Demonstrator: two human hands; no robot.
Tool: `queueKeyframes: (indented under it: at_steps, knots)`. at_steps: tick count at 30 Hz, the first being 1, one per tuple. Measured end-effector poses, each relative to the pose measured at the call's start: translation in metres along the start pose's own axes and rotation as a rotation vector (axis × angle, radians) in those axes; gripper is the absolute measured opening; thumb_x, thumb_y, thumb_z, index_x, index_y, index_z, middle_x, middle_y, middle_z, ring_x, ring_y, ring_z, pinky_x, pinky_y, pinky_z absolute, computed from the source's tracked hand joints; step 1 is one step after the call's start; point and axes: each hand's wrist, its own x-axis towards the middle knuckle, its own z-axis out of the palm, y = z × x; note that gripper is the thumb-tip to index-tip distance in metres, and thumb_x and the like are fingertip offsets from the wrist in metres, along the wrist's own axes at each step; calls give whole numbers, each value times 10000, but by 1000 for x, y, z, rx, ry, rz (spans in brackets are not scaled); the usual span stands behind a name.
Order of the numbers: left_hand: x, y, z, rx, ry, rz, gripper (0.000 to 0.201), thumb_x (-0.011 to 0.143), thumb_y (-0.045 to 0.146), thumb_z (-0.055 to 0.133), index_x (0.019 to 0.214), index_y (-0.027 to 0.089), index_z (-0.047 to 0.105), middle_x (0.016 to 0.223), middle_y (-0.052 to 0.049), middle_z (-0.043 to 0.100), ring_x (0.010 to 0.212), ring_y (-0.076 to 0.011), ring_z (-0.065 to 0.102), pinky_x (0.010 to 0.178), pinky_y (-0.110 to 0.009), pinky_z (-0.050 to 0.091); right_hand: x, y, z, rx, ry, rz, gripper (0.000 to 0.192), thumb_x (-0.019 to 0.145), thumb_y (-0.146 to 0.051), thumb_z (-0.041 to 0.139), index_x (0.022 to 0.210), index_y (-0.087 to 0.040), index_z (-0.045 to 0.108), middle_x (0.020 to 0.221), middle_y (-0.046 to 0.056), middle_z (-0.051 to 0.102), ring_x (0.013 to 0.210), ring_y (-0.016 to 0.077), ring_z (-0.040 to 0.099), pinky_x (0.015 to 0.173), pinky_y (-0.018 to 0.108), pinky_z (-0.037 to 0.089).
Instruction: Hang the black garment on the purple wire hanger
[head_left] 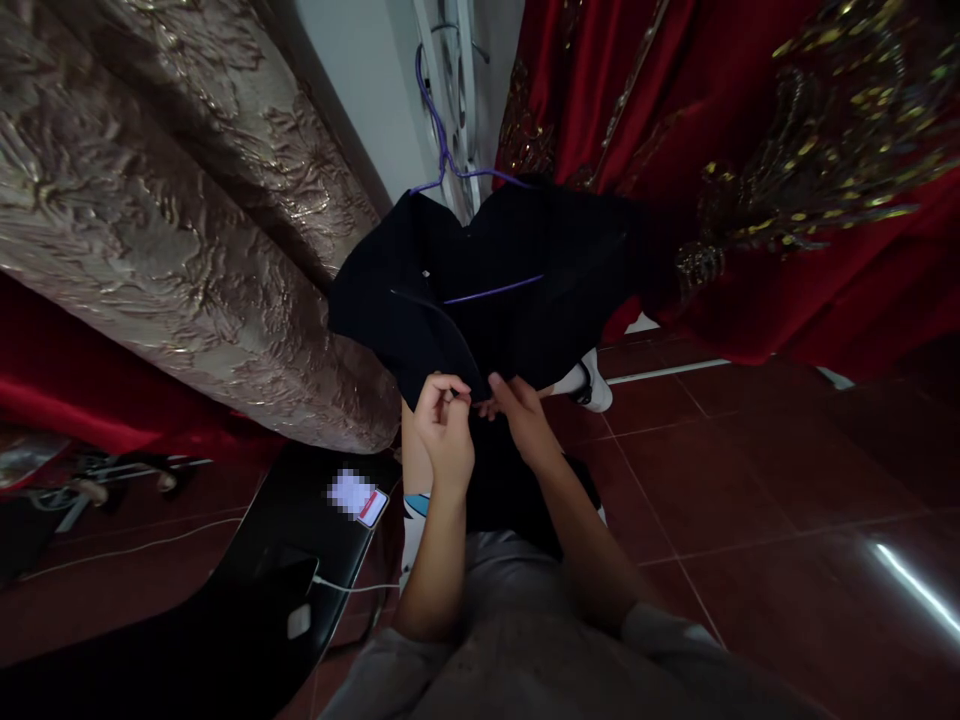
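A dark jacket-like garment with an open front hangs on a purple hanger before me, its lower part over my lap. At its front edge, my left hand is closed in a pinch, index finger bent over toward the thumb. What lies between those fingertips is too small to make out. My right hand is just to the right, thumb raised and fingers curled at the garment's lower front edge. Dark cloth partly hides those fingers.
The hanger hooks on a white metal frame. Textured beige fabric hangs left, red sequined fabric right. On a black bench at lower left lie a lit phone, a white cable and a small white case.
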Motion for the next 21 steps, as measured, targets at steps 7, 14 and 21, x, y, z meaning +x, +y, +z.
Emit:
queueKeyframes:
  at_steps: [7,14,21]
  knots:
    - [-3,-21,-1,-74,148,-15,133,889,182,619,976,228,530,850,15,497,704,-102,503,672,-217,455,-1,0,-9,-124,31,-60,555,898,-608,659,566,-181,534,511,-19,480,513,94,439,577,261,371]
    - [-2,-52,-14,60,-190,-160,212,848,205,684,987,220,525,910,-5,593,877,-143,653,857,-275,544,5,8,-18,-132,-156,-48,396,942,-521,609,778,-167,674,614,-18,558,583,102,487,599,246,373]
    - [-2,-50,-8,42,-269,-136,159,936,364,663,938,205,650,835,-34,661,811,-180,654,796,-311,551,7,-3,-14,-27,-164,31,350,879,-411,658,630,-165,637,496,-37,461,480,77,377,525,246,298]
